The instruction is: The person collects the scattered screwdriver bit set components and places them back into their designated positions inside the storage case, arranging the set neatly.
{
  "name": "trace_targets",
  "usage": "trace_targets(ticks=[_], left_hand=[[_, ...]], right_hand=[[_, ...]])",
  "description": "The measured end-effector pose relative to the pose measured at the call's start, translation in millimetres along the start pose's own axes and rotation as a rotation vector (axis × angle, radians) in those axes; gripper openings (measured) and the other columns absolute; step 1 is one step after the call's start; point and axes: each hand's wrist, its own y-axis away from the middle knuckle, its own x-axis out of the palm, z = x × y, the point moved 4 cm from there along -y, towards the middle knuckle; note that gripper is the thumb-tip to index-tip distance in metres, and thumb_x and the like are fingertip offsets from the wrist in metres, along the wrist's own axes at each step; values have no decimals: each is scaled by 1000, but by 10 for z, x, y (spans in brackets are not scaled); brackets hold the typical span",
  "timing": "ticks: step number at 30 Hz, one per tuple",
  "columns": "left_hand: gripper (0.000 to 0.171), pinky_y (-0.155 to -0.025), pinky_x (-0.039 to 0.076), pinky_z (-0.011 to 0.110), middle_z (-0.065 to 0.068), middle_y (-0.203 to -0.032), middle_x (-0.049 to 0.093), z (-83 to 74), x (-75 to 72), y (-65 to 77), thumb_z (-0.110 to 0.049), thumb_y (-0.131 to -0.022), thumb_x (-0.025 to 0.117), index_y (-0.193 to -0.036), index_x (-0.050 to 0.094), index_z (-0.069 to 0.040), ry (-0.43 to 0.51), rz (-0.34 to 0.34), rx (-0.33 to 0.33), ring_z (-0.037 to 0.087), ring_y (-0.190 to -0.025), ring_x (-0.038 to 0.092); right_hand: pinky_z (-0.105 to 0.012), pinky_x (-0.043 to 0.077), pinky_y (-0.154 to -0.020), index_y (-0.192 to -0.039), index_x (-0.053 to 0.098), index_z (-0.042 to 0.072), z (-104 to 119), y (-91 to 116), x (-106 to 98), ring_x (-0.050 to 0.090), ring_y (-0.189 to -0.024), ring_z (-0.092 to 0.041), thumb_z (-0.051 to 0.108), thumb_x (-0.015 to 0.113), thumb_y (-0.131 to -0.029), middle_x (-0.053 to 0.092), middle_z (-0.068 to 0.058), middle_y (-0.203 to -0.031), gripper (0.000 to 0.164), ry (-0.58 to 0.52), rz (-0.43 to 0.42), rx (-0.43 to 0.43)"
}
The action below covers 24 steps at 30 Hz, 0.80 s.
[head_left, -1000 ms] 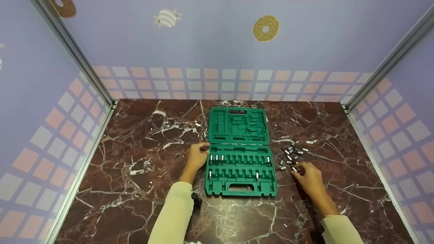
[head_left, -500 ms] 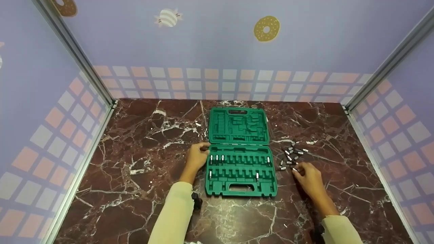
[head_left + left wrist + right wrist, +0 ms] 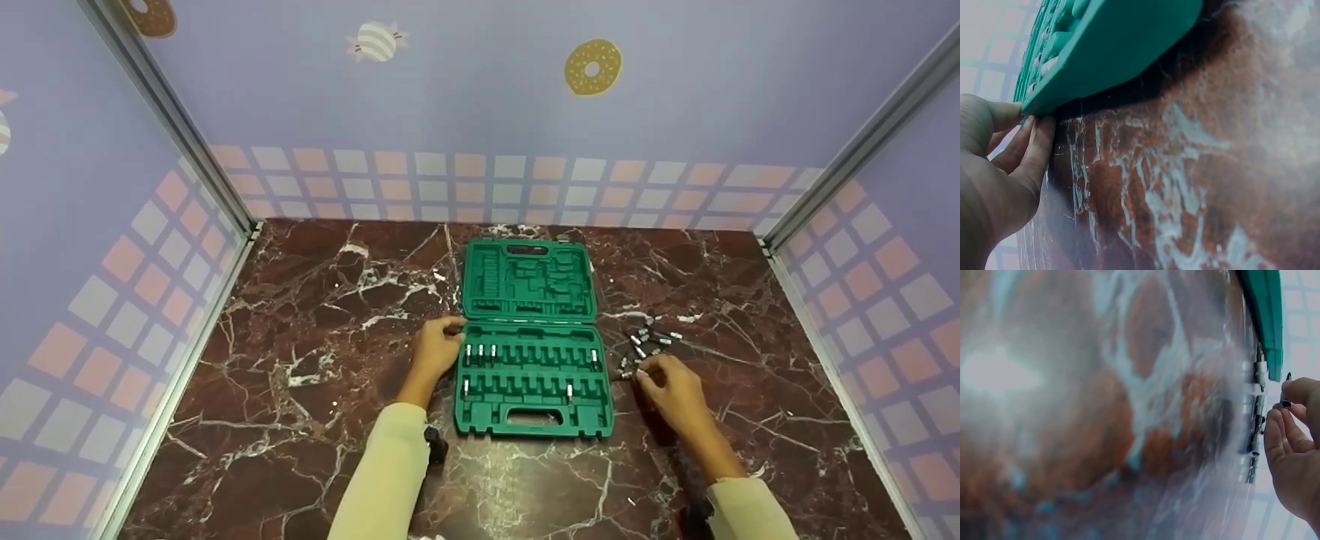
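Observation:
A green plastic tool case (image 3: 534, 331) lies unfolded on the table, its lid flat at the back. My left hand (image 3: 435, 352) pinches the case's left edge by the hinge, thumb and fingertips meeting at its corner in the left wrist view. Several bit sockets (image 3: 481, 354) with silver ends stand in the slots of the lower half. To the case's right lies a loose pile of bit sockets (image 3: 639, 339). My right hand (image 3: 673, 390) is at the pile's near side. Between its thumb and fingers it pinches one bit socket (image 3: 1285, 403), its dark tip pointing up in the right wrist view.
The dark red marbled table (image 3: 337, 285) is bounded by a patterned back wall (image 3: 480, 97) and side walls with metal corner posts. Slots in the case's two rows sit between the filled ones. The lid (image 3: 525, 274) has moulded recesses.
My right hand has shifted slightly left towards the case, with the bit socket between its fingers. My left hand stays on the case edge.

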Motion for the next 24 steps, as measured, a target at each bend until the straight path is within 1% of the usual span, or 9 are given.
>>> trace_targets(ticks=[5,12,18,24], left_hand=[[25,-86,59,45,11,-106,78,2,-1,5,-2,-94,71,-116,79,-10,7,-3,8,28,-97,74],[26,-83,58,44,10,-107,77,11,3,13,-3,-95,70,-118,79,-12,14,11,-27,27,-98,73],[25,-84,58,44,9,-106,77,6,0,15,-3,-95,71,-117,79,-13,3,6,-19,26,-97,73],[25,-85,59,45,11,-109,76,-2,-4,19,-2,-95,70,-117,79,-10,27,11,-7,28,-99,73]], right_hand=[[-32,53,-73,-94,72,7,109,-52,18,66,-80,-20,5,79,-89,71,-6,-88,9,-18,12,3],[-35,54,-74,-96,72,8,314,-134,69,66,-82,-20,4,80,-89,72,-5,-90,12,-60,42,-52],[-30,54,-70,-96,73,8,485,-198,146,64,-77,-14,4,82,-87,71,-3,-87,14,-118,73,-100],[-27,50,-65,-96,73,10,631,-252,219,59,-73,-11,4,82,-86,68,-1,-84,15,-133,101,-139]])
